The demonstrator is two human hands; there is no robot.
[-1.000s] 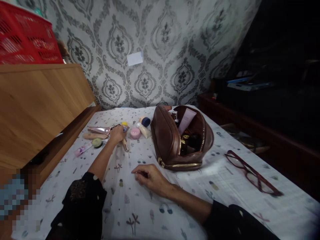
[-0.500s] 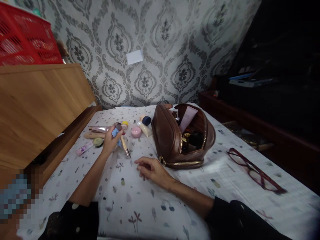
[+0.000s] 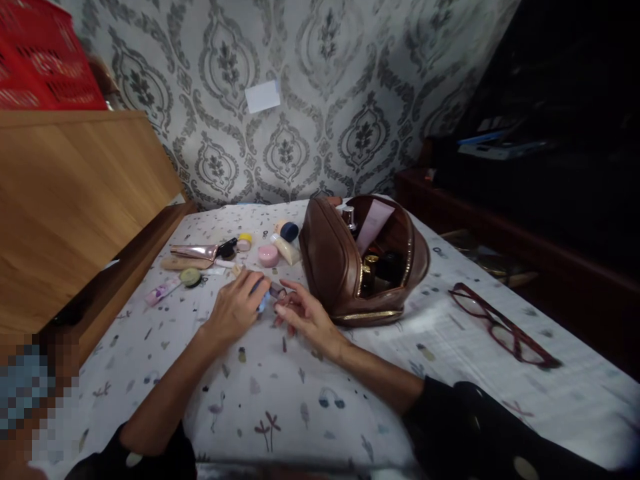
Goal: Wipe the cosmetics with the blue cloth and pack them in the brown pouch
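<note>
My left hand (image 3: 239, 307) is closed around a small blue item (image 3: 263, 293), mostly covered by its fingers. A greyish-mauve end (image 3: 276, 291) points from that grip toward my right hand (image 3: 310, 320). The thumb and forefinger of my right hand are curled round this end; I cannot make out exactly what it is. Just right of my hands, a brown makeup bag (image 3: 327, 267) stands unzipped. Inside it are a pale pink tube (image 3: 374, 227), a silver-capped bottle (image 3: 349, 217) and gold-capped pieces (image 3: 369, 267).
Behind my hands lie a pink jar (image 3: 268, 255), a cream tube (image 3: 286, 249), a navy-lidded jar (image 3: 289, 231), a yellow-lidded jar (image 3: 244, 241), a rose-gold tube (image 3: 194, 251), a green-lidded pot (image 3: 191, 277) and a floral tube (image 3: 163, 291). Red glasses (image 3: 505, 327) lie right; a wooden panel (image 3: 75, 200) borders the left.
My left hand has moved right and nearer with the blue item, away from the loose cosmetics. My right hand has risen slightly, and its fingers now meet the item's end.
</note>
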